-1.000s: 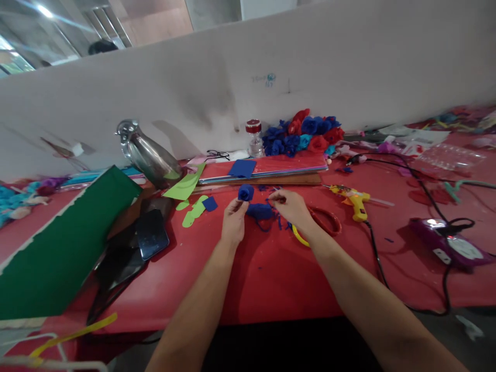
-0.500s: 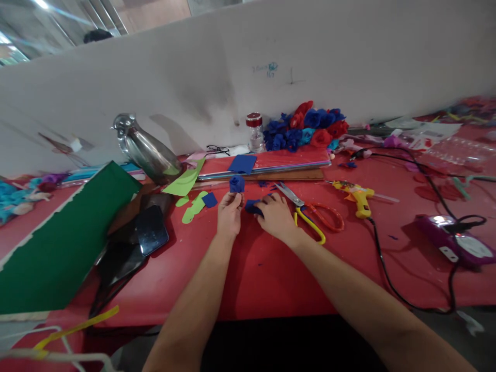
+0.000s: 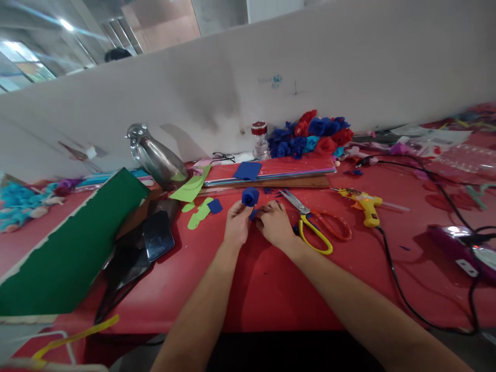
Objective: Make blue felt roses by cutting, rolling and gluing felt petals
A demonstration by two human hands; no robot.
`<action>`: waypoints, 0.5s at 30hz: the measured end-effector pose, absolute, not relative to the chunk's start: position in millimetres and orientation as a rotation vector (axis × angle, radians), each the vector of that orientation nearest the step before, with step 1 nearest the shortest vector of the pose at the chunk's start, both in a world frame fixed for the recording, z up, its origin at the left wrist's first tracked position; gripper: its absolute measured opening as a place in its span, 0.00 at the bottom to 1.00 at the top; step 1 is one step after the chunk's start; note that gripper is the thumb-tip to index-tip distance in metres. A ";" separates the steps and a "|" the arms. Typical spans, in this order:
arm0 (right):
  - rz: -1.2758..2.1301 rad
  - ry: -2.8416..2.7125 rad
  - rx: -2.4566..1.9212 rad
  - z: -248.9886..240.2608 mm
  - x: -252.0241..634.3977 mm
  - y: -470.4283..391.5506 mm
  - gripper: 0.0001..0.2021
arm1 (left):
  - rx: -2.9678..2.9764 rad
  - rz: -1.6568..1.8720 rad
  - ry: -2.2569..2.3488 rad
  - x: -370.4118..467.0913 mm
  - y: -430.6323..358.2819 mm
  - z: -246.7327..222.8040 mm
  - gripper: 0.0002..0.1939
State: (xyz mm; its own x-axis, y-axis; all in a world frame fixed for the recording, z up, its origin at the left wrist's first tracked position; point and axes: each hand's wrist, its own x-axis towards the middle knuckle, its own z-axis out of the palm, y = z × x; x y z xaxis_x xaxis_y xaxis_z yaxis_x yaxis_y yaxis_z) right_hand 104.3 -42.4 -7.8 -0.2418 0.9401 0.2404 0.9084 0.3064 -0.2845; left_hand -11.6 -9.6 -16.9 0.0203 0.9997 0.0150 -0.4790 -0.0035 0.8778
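My left hand (image 3: 237, 222) is closed in a pinch on the base of a small blue flower (image 3: 250, 197), whose rolled centre faces me. Close beside it, my right hand (image 3: 275, 223) has its fingers curled around a blue petal piece (image 3: 253, 214), mostly hidden by the fingers. Scissors (image 3: 306, 212) with one yellow and one red handle lie just right of that hand, blades pointing away. A blue square (image 3: 214, 206) and light green leaf shapes (image 3: 199, 213) rest to the left. Another blue square (image 3: 248, 170) lies on a stack of coloured sheets (image 3: 282, 174) behind.
A yellow glue gun (image 3: 362, 204) with its cord lies at right, near a purple power box (image 3: 465, 250). Blue and red flowers (image 3: 310, 135) are heaped by a jar (image 3: 260, 140). A steel jug (image 3: 158, 157), phone (image 3: 158, 236) and green board (image 3: 73, 253) are on the left.
The flower in my left hand has tilted so its centre faces me. My right hand has come closer to it with the blue piece. The whole view has shifted slightly.
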 end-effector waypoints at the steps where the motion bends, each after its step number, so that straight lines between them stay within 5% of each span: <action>1: 0.124 -2.215 -1.644 -8.1 103.6 -42.2 0.09 | 0.854 1.391 0.812 -12.0 -9.8 -17.4 0.12; 7: 0.307 -1.711 -1.427 -14.2 108.7 -34.1 0.09 | 0.862 1.424 0.764 -14.2 -9.7 -16.0 0.12; 15: 1.184 -0.833 -1.084 -14.5 117.6 -28.6 0.16 | 0.799 1.357 0.859 -10.4 -13.7 -8.8 0.15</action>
State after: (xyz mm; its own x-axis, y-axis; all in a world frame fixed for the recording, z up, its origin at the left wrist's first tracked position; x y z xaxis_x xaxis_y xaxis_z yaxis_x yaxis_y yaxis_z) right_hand 117.6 -28.6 -14.5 0.2081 0.9774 -0.0371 -0.2952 0.0266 -0.9551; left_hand -10.4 -13.7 -8.8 0.0206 0.9983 -0.0554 -0.4771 0.0585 0.8769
